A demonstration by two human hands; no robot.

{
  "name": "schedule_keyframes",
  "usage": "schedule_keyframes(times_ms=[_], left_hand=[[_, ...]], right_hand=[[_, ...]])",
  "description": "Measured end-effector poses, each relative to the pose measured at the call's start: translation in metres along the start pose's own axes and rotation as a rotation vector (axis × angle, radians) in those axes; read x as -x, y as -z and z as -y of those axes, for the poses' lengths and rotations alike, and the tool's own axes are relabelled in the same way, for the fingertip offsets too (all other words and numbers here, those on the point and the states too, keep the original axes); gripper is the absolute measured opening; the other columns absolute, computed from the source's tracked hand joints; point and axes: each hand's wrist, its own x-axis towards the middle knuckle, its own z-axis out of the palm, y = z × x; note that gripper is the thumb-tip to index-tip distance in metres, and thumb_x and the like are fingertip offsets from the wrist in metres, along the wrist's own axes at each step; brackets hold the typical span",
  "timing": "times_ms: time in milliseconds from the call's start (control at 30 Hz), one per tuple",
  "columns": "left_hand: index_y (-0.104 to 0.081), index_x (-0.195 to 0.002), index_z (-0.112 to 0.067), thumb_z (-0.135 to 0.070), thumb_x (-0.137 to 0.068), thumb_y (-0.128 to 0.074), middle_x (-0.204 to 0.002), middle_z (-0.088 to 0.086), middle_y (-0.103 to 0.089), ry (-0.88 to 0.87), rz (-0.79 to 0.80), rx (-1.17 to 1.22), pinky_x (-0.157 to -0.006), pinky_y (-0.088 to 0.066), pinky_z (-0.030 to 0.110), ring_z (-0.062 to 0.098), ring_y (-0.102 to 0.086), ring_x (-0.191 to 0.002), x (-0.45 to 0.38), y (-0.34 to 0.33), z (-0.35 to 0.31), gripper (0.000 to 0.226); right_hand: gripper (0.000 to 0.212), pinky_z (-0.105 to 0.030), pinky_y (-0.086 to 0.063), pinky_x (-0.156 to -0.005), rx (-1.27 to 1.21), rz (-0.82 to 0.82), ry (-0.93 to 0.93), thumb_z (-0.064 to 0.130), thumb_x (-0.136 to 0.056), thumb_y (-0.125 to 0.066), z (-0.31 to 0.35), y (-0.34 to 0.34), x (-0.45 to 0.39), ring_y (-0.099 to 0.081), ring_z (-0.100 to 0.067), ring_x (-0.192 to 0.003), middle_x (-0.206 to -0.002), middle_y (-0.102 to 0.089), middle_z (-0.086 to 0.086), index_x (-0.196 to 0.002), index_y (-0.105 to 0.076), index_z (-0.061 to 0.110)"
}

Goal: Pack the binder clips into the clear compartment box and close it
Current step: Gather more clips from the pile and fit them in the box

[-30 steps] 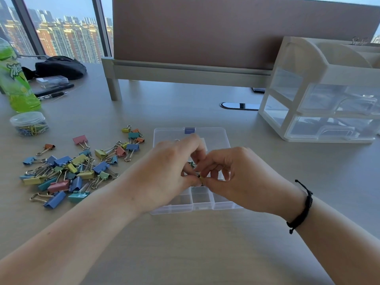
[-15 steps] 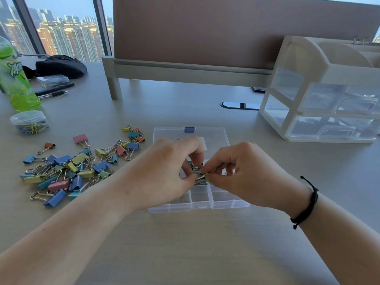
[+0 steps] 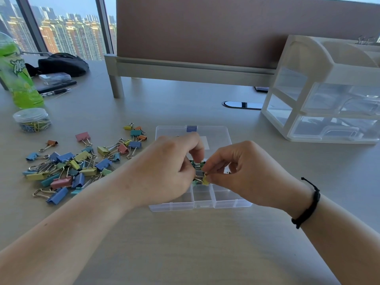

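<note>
Left hand (image 3: 164,173): curled over the middle of the box, thumb and fingers pinched together on small clips at its fingertips; which clip it grips cannot be made out.
Right hand (image 3: 244,173): just beside the left hand, fingertips nearly meeting it, thumb and forefinger pinched on a small yellow clip (image 3: 205,180).
Box (image 3: 224,202): clear plastic with dividers, lying open on the bench (image 3: 185,243) under both hands; its near row of compartments shows bare below the fingers.
Lid (image 3: 216,133): laid flat beyond the hands, with a blue latch (image 3: 191,128) at its far edge.
Clips in the box (image 3: 197,163): a few green and yellow ones bunched in a middle compartment, right between the two sets of fingertips.
Loose clips (image 3: 82,163): a scattered heap of blue, yellow, pink, teal and orange ones on the bench, out past the left forearm and apart from the box.
Round tub (image 3: 31,119): farther off to the left of the heap, holding paper clips.
Green bottle (image 3: 17,79): behind the tub, upright.
Drawer unit (image 3: 329,95): white with clear drawers, far beyond the right hand.
Wristband (image 3: 308,204): black cord on the right wrist.
</note>
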Motion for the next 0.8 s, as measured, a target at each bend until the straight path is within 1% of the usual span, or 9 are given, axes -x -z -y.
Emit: schedule_keyframes(times_ms=[133, 267, 333, 433, 500, 600, 667, 733, 800], left_hand=[[-0.053, -0.093, -0.032, -0.006, -0.086, -0.057, -0.071, 0.001, -0.072, -0.009, -0.004, 0.005, -0.064, -0.055, 0.044, 0.019, -0.069, -0.066, 0.0001, -0.0003, 0.0005, 0.027], [-0.053, -0.092, -0.032, -0.007, -0.086, -0.058, -0.073, -0.001, -0.072, -0.01, -0.005, 0.011, -0.067, -0.058, 0.043, 0.017, -0.071, -0.069, 0.0003, -0.0001, 0.0015, 0.026], [-0.053, -0.091, -0.032, -0.008, -0.085, -0.058, -0.072, 0.001, -0.072, -0.019, 0.001, 0.006, -0.067, -0.058, 0.044, 0.019, -0.071, -0.069, 0.0001, 0.0003, 0.0022, 0.025], [-0.053, -0.089, -0.031, -0.009, -0.084, -0.057, -0.071, 0.001, -0.072, -0.023, 0.002, -0.004, -0.065, -0.058, 0.044, 0.022, -0.071, -0.069, 0.0003, 0.002, 0.0028, 0.024], [-0.053, -0.088, -0.032, -0.009, -0.083, -0.057, -0.071, 0.002, -0.071, -0.029, 0.005, -0.014, -0.063, -0.057, 0.044, 0.022, -0.071, -0.067, 0.0006, 0.003, 0.0037, 0.023], [-0.055, -0.088, -0.031, -0.01, -0.082, -0.06, -0.071, 0.0, -0.072, -0.034, 0.011, -0.005, -0.066, -0.057, 0.042, 0.019, -0.071, -0.068, 0.001, 0.0041, 0.0032, 0.023], [-0.061, -0.088, -0.03, -0.011, -0.08, -0.066, -0.076, -0.008, -0.071, -0.06, 0.021, -0.007, -0.07, -0.057, 0.035, 0.01, -0.071, -0.074, 0.0013, 0.0056, 0.0019, 0.022], [-0.067, -0.089, -0.029, -0.012, -0.079, -0.071, -0.079, -0.017, -0.069, -0.109, 0.045, -0.026, -0.072, -0.054, 0.021, -0.001, -0.067, -0.08, 0.0021, 0.0073, 0.0004, 0.02], [-0.07, -0.092, -0.031, -0.017, -0.08, -0.073, -0.08, -0.021, -0.068, -0.145, 0.061, -0.087, -0.072, -0.049, 0.012, -0.006, -0.062, -0.083, 0.002, 0.0082, 0.0015, 0.018]], right_hand=[[0.016, -0.007, -0.038, -0.054, 0.04, 0.005, 0.027, 0.018, -0.082, -0.078, -0.0014, 0.0011, 0.0001, -0.052, 0.003, -0.052, -0.074, -0.07, 0.015, -0.084, -0.077, 0.034], [0.013, -0.01, -0.039, -0.063, 0.209, 0.029, 0.092, 0.026, -0.084, -0.074, -0.0044, 0.0006, 0.0001, -0.057, 0.001, -0.073, -0.078, -0.069, 0.017, -0.086, -0.077, 0.039], [0.014, -0.014, -0.044, -0.072, 0.269, 0.049, 0.164, 0.022, -0.085, -0.073, -0.0051, -0.0003, -0.0006, -0.06, 0.0, -0.08, -0.083, -0.07, 0.019, -0.087, -0.078, 0.035], [0.019, -0.017, -0.047, -0.078, 0.332, 0.081, 0.249, 0.013, -0.085, -0.071, -0.0044, -0.0008, -0.0005, -0.06, 0.0, -0.084, -0.088, -0.07, 0.018, -0.088, -0.079, 0.029], [0.024, -0.012, -0.045, -0.077, 0.353, 0.1, 0.261, 0.009, -0.085, -0.067, -0.0034, -0.0009, 0.0001, -0.059, 0.0, -0.087, -0.093, -0.068, 0.018, -0.09, -0.079, 0.028], [0.025, -0.006, -0.038, -0.07, 0.372, 0.123, 0.244, 0.011, -0.087, -0.062, -0.0023, -0.0013, 0.002, -0.054, 0.001, -0.082, -0.096, -0.064, 0.019, -0.095, -0.078, 0.029], [0.025, -0.006, -0.037, -0.07, 0.37, 0.133, 0.241, 0.013, -0.088, -0.061, -0.0024, -0.0016, 0.003, -0.051, 0.003, -0.081, -0.096, -0.059, 0.021, -0.097, -0.076, 0.031], [0.025, -0.008, -0.039, -0.07, 0.354, 0.133, 0.234, 0.014, -0.087, -0.061, -0.003, -0.002, 0.0036, -0.053, 0.002, -0.082, -0.093, -0.057, 0.022, -0.098, -0.075, 0.032], [0.023, -0.01, -0.041, -0.068, 0.345, 0.121, 0.232, 0.015, -0.086, -0.063, -0.0034, -0.0022, 0.0034, -0.055, 0.001, -0.082, -0.092, -0.059, 0.019, -0.095, -0.075, 0.032]])
